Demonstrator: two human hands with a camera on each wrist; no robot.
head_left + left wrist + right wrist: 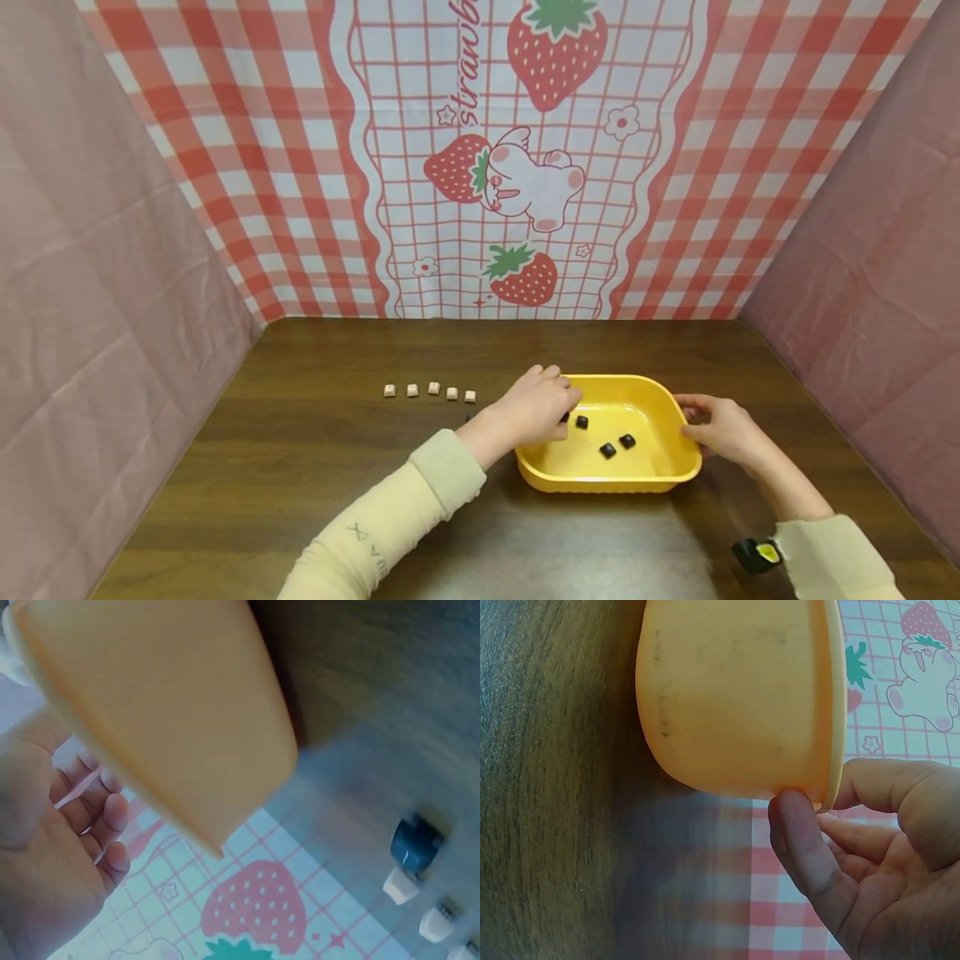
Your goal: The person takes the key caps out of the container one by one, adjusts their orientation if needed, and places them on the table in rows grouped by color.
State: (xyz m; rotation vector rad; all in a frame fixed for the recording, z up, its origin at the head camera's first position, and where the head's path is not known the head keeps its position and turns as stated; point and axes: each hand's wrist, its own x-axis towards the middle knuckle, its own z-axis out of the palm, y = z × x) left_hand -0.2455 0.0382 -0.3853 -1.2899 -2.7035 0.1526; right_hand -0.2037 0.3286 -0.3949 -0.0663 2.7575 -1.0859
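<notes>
A yellow plastic tray (611, 486) stands on the wooden table, with several black keycaps (607, 450) scattered on its floor. My left hand (531, 406) reaches over the tray's left rim. Between its thumb and index finger shows a black keycap (565, 417), partly covered by the hand. In the left wrist view the other fingers (90, 810) curl beside the tray's outer wall; the thumb and index tips are hidden there. At the tray's right end my right hand (723, 427) grips the rim, thumb (799, 825) against the outer wall.
A row of several white keycaps (433, 388) lies left of the tray. One more black keycap (417, 844) lies near that row, mostly hidden behind the left wrist in the head view. A strawberry-print cloth (525, 192) hangs at the table's back edge, with pinkish curtains (847, 250) at both sides.
</notes>
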